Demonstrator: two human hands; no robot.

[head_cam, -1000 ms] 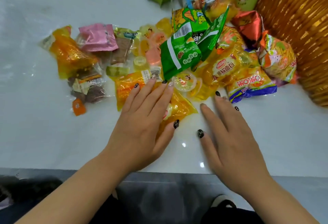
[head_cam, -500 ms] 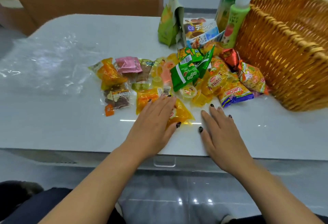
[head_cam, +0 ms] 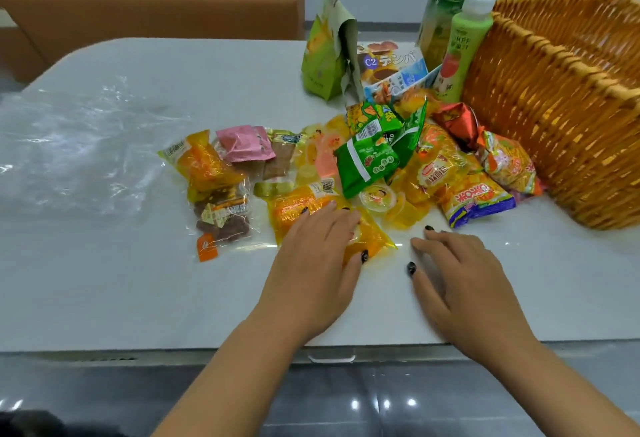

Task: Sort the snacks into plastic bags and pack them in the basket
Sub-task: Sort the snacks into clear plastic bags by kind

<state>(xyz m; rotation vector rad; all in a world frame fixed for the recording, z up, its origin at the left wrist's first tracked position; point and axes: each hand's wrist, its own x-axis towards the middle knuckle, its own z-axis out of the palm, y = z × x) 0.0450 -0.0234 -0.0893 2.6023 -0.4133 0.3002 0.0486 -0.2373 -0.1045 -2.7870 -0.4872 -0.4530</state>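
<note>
We see both hands laid flat near the front edge of the white table (head_cam: 104, 280). The left hand (head_cam: 311, 263) has its fingers straight and close together, palm down, resting on a yellow-orange snack packet (head_cam: 372, 239) and gripping nothing; its fingertips reach onto a second orange packet (head_cam: 294, 206) just behind. The right hand (head_cam: 464, 273) lies beside it on bare tabletop, fingers spread and nearly straight (the nails are dark), touching no snack as far as we can tell, though its fingertips sit near a yellow jelly cup (head_cam: 407, 214).

The snacks (head_cam: 367, 162) lie in a loose heap across the middle of the table, green, pink, yellow and red wrappers overlapping. The wicker basket (head_cam: 554, 107) stands at the right edge, with the heap's right end touching its side. A clear plastic bag (head_cam: 76, 145) lies flat toward the left edge, well apart from both hands. Behind the heap stand a green pouch (head_cam: 325, 55) and two bottles (head_cam: 460, 45).
</note>
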